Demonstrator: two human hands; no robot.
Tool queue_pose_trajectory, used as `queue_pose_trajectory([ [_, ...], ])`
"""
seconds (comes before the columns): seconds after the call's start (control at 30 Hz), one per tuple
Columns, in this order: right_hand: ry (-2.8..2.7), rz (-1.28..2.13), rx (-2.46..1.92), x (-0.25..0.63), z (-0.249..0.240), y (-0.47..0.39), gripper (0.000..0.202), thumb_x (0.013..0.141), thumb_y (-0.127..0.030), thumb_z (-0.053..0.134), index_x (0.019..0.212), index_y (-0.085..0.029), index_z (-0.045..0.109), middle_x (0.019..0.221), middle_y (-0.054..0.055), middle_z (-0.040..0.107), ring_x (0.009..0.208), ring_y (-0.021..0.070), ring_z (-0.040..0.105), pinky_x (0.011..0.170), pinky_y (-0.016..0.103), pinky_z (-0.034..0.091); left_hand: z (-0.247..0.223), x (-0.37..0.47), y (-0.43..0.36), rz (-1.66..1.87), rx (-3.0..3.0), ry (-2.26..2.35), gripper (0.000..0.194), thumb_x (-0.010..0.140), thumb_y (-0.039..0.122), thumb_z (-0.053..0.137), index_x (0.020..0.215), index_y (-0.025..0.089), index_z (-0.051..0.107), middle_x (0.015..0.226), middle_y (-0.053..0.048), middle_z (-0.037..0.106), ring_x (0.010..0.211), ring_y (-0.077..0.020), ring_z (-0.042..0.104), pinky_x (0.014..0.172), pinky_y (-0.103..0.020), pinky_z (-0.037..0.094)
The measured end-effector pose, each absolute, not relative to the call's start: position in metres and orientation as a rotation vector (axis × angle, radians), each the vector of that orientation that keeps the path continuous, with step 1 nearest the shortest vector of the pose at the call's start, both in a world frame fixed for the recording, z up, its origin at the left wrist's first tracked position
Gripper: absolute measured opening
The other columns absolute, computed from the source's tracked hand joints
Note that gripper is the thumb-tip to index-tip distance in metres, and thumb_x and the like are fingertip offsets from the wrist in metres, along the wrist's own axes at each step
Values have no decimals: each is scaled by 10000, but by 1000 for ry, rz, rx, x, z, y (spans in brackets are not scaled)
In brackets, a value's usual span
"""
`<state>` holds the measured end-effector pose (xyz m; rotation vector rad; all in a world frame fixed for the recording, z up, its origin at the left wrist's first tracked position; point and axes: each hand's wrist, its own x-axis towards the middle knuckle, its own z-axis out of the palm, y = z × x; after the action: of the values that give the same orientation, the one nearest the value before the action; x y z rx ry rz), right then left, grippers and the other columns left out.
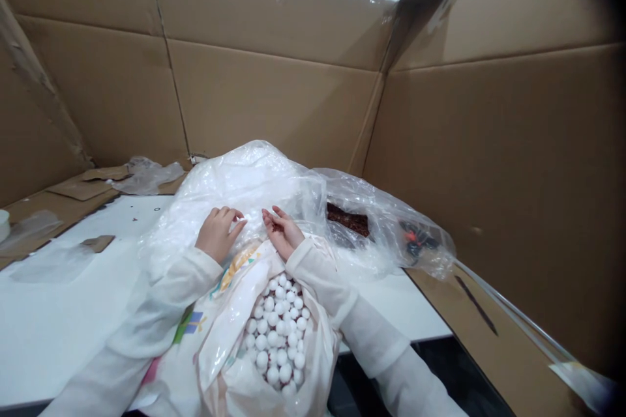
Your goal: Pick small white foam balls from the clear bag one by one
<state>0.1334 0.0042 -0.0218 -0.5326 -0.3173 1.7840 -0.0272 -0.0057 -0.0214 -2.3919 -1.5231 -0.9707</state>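
The left hand (218, 233) and the right hand (285, 238) face each other over the near edge of the big clear bag (235, 176), just beyond the mouth of the printed bag (215, 345). The right hand is turned partly palm up, its fingers curled around some red-brown bits (276, 228). The left thumb and forefinger are bent towards each other beside something small and white (246, 217); whether they pinch it, I cannot tell. The printed bag lies open close to the body, with a large heap of white balls (274, 339) inside and reddish specks showing between them. So a good number of balls are already together there, while the bits in the right hand lie outside that bag. The big bag looks well filled with white stuff, though its make-up is too blurred to read, and how much work remains cannot be judged. To the right, a second clear bag (386, 205) covers a dark brown strip (347, 219) and a black-and-red thing (417, 238).
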Motion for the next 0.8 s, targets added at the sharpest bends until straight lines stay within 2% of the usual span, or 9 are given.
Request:
queue_pose_trajectory([
  [0.07, -363, 1782, -521, 134, -21, 2, 218, 786, 13, 366, 857, -172, 458, 711, 33, 622, 527, 65, 559, 412, 131, 431, -17, -22, -10, -1093, -2431, -1468, 215, 836, 327, 438, 860, 164, 575, 782, -65, 572, 769, -225, 467, 742, -343, 355],
  [0.13, -414, 1811, -495, 136, -21, 0, 131, 849, -88, 366, 850, -173, 466, 600, -8, 584, 371, 32, 425, 308, 98, 299, -15, -17, -15, -1212, -2498, -1419, 208, 843, 332, 438, 885, 174, 566, 767, -42, 569, 762, -206, 468, 732, -326, 363],
  [0.2, -463, 1870, -459, 138, -20, -2, 130, 879, -200, 373, 804, -171, 474, 458, -70, 466, 287, 21, 264, 260, 107, 159, -17, -12, -18, -1321, -2558, -1392, 200, 842, 334, 449, 903, 184, 565, 752, -28, 563, 751, -191, 468, 720, -313, 372],
  [0.27, -512, 1917, -422, 140, -20, -3, 206, 880, -286, 384, 736, -168, 470, 387, -107, 332, 271, 23, 174, 258, 131, 94, -19, -7, -20, -1407, -2606, -1378, 190, 836, 326, 461, 920, 190, 564, 747, -21, 552, 742, -181, 467, 716, -306, 378],
  [0.43, -566, 1993, -387, 141, -20, -3, 270, 862, -333, 377, 656, -169, 439, 401, -113, 259, 281, 24, 124, 270, 151, 77, -26, 0, -22, -1600, -2666, -1409, 180, 825, 281, 470, 956, 185, 548, 793, -25, 537, 751, -164, 477, 721, -293, 380],
  [0.53, -587, 2031, -378, 140, -20, -2, 198, 824, -254, 368, 661, -168, 440, 423, -108, 258, 284, 25, 128, 272, 152, 70, -27, 2, -22, -1725, -2631, -1480, 178, 815, 267, 476, 956, 178, 540, 810, -26, 545, 755, -158, 493, 703, -280, 376],
  [0.67, -641, 1975, -407, 138, -20, -3, 59, 756, -144, 439, 790, -174, 477, 447, -115, 281, 291, 25, 149, 279, 142, 79, -28, 1, -21, -1860, -2583, -1514, 180, 813, 266, 479, 963, 179, 527, 783, -15, 567, 731, -150, 509, 671, -266, 365],
  [0.73, -669, 1936, -393, 137, -21, -4, 83, 747, -166, 503, 823, -184, 476, 465, -116, 308, 299, 22, 167, 282, 137, 92, -28, 0, -20, -1907, -2551, -1507, 180, 807, 268, 488, 961, 183, 527, 774, -8, 570, 721, -147, 511, 657, -259, 361],
  [0.8, -680, 1924, -359, 136, -21, -5, 125, 735, -232, 569, 771, -182, 461, 483, -114, 333, 308, 14, 181, 285, 133, 107, -28, 0, -21, -1931, -2518, -1498, 180, 794, 267, 508, 953, 187, 534, 780, -6, 567, 723, -145, 510, 655, -254, 362],
])
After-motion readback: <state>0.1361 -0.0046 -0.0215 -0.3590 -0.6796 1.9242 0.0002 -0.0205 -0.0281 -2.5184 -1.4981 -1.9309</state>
